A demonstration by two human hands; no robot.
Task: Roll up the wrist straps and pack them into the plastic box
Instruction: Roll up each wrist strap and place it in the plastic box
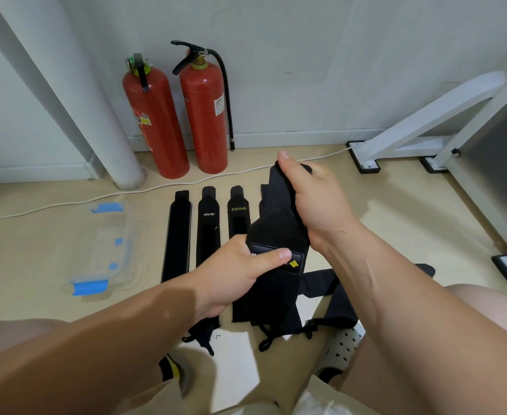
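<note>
Both hands are clamped on one black wrist strap [276, 229] held above the floor: the left hand [234, 274] grips its lower end with the thumb across the label, and the right hand [315, 199] grips its upper end. Three more straps [207, 229] lie flat side by side at 10 o'clock from it. The plastic box [105, 253] sits open on the floor at 9 o'clock, well apart.

The black fabric wrist strap [276, 232] between the left hand [234, 274] and the right hand [315, 199] bears a small yellow mark on its dark label, just beside the left thumb. Left of the hands lie a yellow-lettered black strap [238, 215] and a white-lettered black strap [207, 232]. Farther left, the clear plastic box [126, 235] has blue clips. Beyond the hands, two red metal fire extinguishers [204, 115] have black hoses. The vinyl floor [396, 223] is beige.
</note>
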